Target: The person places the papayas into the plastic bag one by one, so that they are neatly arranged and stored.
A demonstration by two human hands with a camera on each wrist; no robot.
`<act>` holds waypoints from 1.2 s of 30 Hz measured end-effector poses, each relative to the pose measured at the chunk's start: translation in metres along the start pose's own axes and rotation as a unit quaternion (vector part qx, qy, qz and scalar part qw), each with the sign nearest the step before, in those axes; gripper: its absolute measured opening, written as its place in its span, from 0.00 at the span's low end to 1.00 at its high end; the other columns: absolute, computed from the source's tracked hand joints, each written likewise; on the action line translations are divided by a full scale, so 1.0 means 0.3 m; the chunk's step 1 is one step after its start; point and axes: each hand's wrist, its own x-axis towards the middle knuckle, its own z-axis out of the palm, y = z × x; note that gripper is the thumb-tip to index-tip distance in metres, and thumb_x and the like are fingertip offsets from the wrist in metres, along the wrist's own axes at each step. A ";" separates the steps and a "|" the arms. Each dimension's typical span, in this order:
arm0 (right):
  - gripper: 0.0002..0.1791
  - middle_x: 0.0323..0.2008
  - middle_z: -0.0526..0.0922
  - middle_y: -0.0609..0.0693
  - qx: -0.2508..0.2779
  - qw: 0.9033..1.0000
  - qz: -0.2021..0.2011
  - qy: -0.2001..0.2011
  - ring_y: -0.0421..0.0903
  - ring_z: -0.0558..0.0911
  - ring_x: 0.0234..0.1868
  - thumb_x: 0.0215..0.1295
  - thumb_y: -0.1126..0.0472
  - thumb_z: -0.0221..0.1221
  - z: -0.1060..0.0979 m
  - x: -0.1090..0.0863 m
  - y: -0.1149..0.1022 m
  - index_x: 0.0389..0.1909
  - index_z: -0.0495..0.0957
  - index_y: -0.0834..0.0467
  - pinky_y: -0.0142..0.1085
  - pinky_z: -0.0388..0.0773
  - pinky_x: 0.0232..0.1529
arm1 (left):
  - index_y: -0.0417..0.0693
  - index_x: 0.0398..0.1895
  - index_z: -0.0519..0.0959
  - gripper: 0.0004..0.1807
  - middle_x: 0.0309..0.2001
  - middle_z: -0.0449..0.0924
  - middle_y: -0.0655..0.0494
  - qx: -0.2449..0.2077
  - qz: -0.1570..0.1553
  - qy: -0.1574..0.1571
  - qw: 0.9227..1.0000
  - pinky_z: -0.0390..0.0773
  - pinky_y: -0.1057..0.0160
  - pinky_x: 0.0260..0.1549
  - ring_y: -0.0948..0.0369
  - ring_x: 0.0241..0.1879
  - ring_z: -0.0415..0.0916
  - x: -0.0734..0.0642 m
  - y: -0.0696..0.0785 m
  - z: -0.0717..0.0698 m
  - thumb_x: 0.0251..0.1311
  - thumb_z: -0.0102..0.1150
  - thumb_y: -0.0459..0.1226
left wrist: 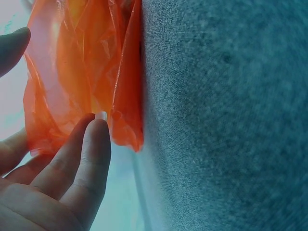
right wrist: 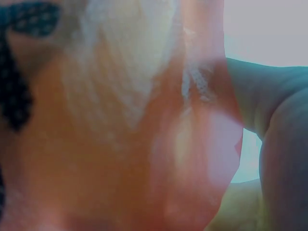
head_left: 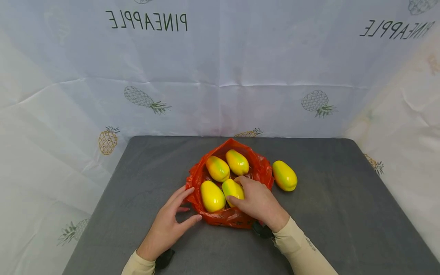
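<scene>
A red plastic bag (head_left: 228,218) lies with its mouth spread wide, and several glossy yellow mango-like fruits (head_left: 212,196) sit inside it. My right hand (head_left: 258,200) reaches over the near right rim and grips one of them, a yellow-green fruit (head_left: 232,189), between thumb and fingers. At the bag's left side is my left hand (head_left: 168,221), its fingers loosely spread with the tips at the red plastic. In the left wrist view those fingers (left wrist: 94,149) lie against the bag wall (left wrist: 72,86). Blurred bag film (right wrist: 192,159) covers most of the right wrist view.
One more yellow fruit (head_left: 284,175) lies on the dark grey table (head_left: 326,214), just right of the bag. Behind the table hangs a white cloth (head_left: 240,110) printed with pineapples.
</scene>
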 end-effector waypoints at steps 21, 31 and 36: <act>0.35 0.40 0.88 0.45 0.007 1.000 -0.002 -0.013 0.39 0.79 0.30 0.66 0.41 0.73 0.009 0.002 0.011 0.66 0.79 0.58 0.38 0.83 0.37 | 0.59 0.79 0.71 0.44 0.82 0.65 0.54 0.004 0.003 0.000 1.000 0.89 0.58 0.56 0.59 0.62 0.82 0.000 -0.001 0.006 0.61 0.80 0.52; 0.38 0.54 0.90 0.53 0.050 0.998 0.000 0.038 0.44 0.87 0.43 0.73 0.37 0.67 -0.134 -0.025 0.051 0.73 0.76 0.56 0.44 0.89 0.46 | 0.57 0.80 0.71 0.45 0.83 0.64 0.53 0.003 -0.005 -0.005 1.000 0.89 0.58 0.57 0.59 0.61 0.82 -0.001 0.007 0.004 0.60 0.79 0.54; 0.37 0.63 0.86 0.58 0.059 0.994 0.026 0.089 0.57 0.88 0.57 0.76 0.36 0.63 -0.233 -0.045 0.124 0.75 0.74 0.54 0.53 0.91 0.51 | 0.56 0.80 0.71 0.45 0.83 0.64 0.53 0.005 -0.002 -0.004 1.000 0.89 0.58 0.56 0.59 0.61 0.82 -0.002 0.006 0.006 0.61 0.79 0.53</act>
